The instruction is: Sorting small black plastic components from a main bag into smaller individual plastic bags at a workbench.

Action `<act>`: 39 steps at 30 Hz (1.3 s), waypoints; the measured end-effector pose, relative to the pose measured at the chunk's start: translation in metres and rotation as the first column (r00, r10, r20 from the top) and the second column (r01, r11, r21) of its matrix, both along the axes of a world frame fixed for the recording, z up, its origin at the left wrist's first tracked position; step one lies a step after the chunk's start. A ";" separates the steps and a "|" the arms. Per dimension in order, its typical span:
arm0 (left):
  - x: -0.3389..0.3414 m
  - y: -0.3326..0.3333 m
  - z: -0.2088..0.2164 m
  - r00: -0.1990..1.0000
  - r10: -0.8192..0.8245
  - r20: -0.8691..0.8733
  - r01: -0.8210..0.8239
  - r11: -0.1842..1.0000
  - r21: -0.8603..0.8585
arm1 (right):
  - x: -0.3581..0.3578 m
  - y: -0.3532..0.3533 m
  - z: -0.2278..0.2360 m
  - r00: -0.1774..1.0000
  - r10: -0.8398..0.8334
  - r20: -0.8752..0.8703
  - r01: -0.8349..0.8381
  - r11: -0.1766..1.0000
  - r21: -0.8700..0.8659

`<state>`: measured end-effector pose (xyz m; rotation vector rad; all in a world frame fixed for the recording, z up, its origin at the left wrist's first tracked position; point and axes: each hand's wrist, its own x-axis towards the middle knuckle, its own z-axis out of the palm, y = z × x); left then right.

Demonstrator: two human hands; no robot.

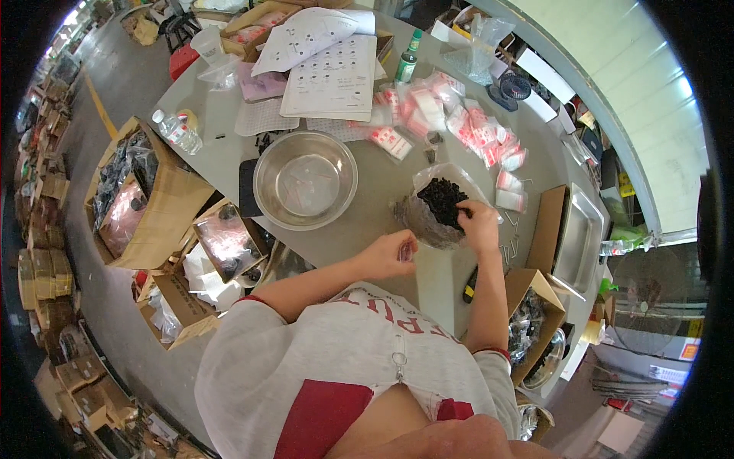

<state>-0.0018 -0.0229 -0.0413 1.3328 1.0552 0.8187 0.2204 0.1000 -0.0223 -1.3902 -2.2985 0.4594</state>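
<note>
Left hand [384, 256]: fingers curled round a clear item [405, 253], too small to make out
Right hand [479, 224]: fingers narrow, touching the black parts [440, 199]; cannot tell whether they grip any
Black parts: heaped in an open bag [434, 234] on the surface [375, 206]
Bowl [269, 177]: left of the bag
Packets [483, 134]: beyond the bag

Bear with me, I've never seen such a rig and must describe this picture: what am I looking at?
There is no machine here, just a person's two bare hands. A fisheye camera on the head looks down, so straight edges bend. On the grey table are a metal bowl, printed papers, red-and-white packets and a clear bag of small black pieces. The right hand reaches into those pieces; whether it grips any is unclear. The left hand is curled, seemingly around something small, too hidden to name.
</note>
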 end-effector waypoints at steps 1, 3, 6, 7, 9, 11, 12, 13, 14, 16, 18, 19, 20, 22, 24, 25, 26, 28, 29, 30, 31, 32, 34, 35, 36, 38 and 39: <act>0.000 0.003 0.000 1.000 0.000 0.009 0.000 1.000 -0.005 | -0.001 -0.003 0.009 0.987 -0.114 -0.111 0.105 0.991 -0.083; 0.002 0.009 0.004 1.000 0.001 0.022 0.000 1.000 -0.011 | 0.003 -0.005 0.012 0.950 -0.235 -0.206 0.200 0.964 -0.177; 0.009 0.022 0.014 0.999 -0.039 0.032 0.040 0.999 -0.024 | 0.014 -0.007 0.010 0.827 -0.318 -0.463 0.126 0.908 -0.400; 0.013 0.026 0.012 0.998 -0.052 0.041 0.053 0.998 -0.018 | 0.014 -0.011 0.014 0.745 -0.341 -0.574 0.045 0.883 -0.467; 0.019 0.036 0.007 0.997 -0.064 0.051 0.064 0.998 -0.013 | 0.015 -0.017 0.018 0.646 -0.371 -0.667 -0.044 0.854 -0.518; 0.026 0.045 0.003 0.996 -0.090 0.007 0.090 0.995 0.051 | 0.016 -0.024 0.018 0.555 -0.377 -0.741 -0.166 0.823 -0.543; 0.028 0.048 0.003 0.996 -0.088 0.008 0.087 0.995 0.049 | 0.012 -0.029 0.023 0.556 -0.377 -0.741 -0.168 0.822 -0.544; 0.030 0.049 0.004 0.994 -0.103 0.035 0.102 0.994 0.040 | 0.004 -0.035 0.033 0.515 -0.412 -0.751 -0.206 0.791 -0.576; 0.031 0.050 0.005 0.991 -0.118 0.063 0.116 0.993 0.031 | -0.002 -0.041 0.040 0.474 -0.448 -0.758 -0.246 0.759 -0.603; 0.033 0.051 0.014 0.983 -0.126 0.131 0.128 0.992 -0.002 | -0.011 -0.051 0.050 0.564 -0.382 -0.732 -0.219 0.786 -0.579; 0.036 0.051 0.016 0.972 -0.130 0.197 0.139 0.990 -0.033 | -0.012 -0.055 0.050 0.727 -0.208 -0.655 -0.209 0.840 -0.500; 0.037 0.051 0.012 0.955 -0.120 0.270 0.135 0.990 -0.036 | -0.011 -0.058 0.053 0.726 -0.207 -0.655 -0.211 0.840 -0.500; 0.038 0.050 0.011 0.934 -0.109 0.341 0.130 0.991 -0.040 | -0.011 -0.061 0.060 0.805 -0.134 -0.577 -0.206 0.850 -0.485; 0.035 0.049 0.016 0.948 -0.125 0.293 0.136 0.991 -0.014 | -0.015 -0.066 0.074 0.869 -0.068 -0.490 -0.199 0.859 -0.472; 0.033 0.047 0.018 0.960 -0.138 0.243 0.139 0.990 0.013 | -0.020 -0.070 0.082 0.837 -0.066 -0.543 -0.244 0.843 -0.479; 0.033 0.045 0.017 0.957 -0.135 0.258 0.122 0.990 0.064 | -0.019 -0.068 0.081 0.837 -0.065 -0.544 -0.245 0.843 -0.478; 0.031 0.044 0.015 0.953 -0.131 0.273 0.102 0.988 0.115 | -0.017 -0.063 0.078 0.817 -0.055 -0.574 -0.258 0.856 -0.449; 0.029 0.044 0.010 0.955 -0.164 0.249 0.132 0.981 0.139 | -0.010 -0.047 0.069 0.797 -0.047 -0.602 -0.264 0.870 -0.417; 0.028 0.043 0.008 0.954 -0.197 0.224 0.163 0.973 0.161 | -0.004 -0.032 0.059 0.881 -0.064 -0.470 -0.144 0.908 -0.394; 0.026 0.041 0.010 0.955 -0.198 0.223 0.165 0.973 0.160 | -0.003 -0.020 0.047 0.940 -0.092 -0.328 -0.031 0.936 -0.352; 0.025 0.037 0.012 0.898 -0.182 0.401 0.178 0.983 0.048 | -0.005 -0.012 0.034 0.939 -0.099 -0.329 -0.025 0.936 -0.351; 0.023 0.036 0.014 0.816 -0.137 0.561 0.206 0.977 -0.062 | -0.008 -0.004 0.019 0.993 0.002 -0.120 -0.028 0.976 -0.214; 0.016 0.032 0.019 0.632 -0.054 0.773 0.278 0.947 -0.161 | -0.018 -0.001 0.001 0.989 0.058 0.134 -0.043 0.993 -0.108; 0.014 0.031 0.022 0.403 0.068 0.913 0.374 0.898 -0.232 | -0.016 0.000 -0.002 0.990 0.057 0.132 -0.043 0.993 -0.107; 0.011 0.030 0.023 0.403 0.071 0.912 0.371 0.899 -0.234 | -0.018 -0.001 -0.002 0.989 0.043 0.142 -0.024 0.991 -0.132; 0.006 0.030 0.026 0.194 0.118 0.974 0.475 0.857 -0.199 | -0.018 0.001 -0.003 0.994 0.053 0.093 -0.044 0.994 -0.096; 0.004 0.031 0.028 0.196 0.119 0.973 0.473 0.858 -0.200 | -0.020 0.003 0.000 0.994 0.055 0.091 -0.047 0.994 -0.097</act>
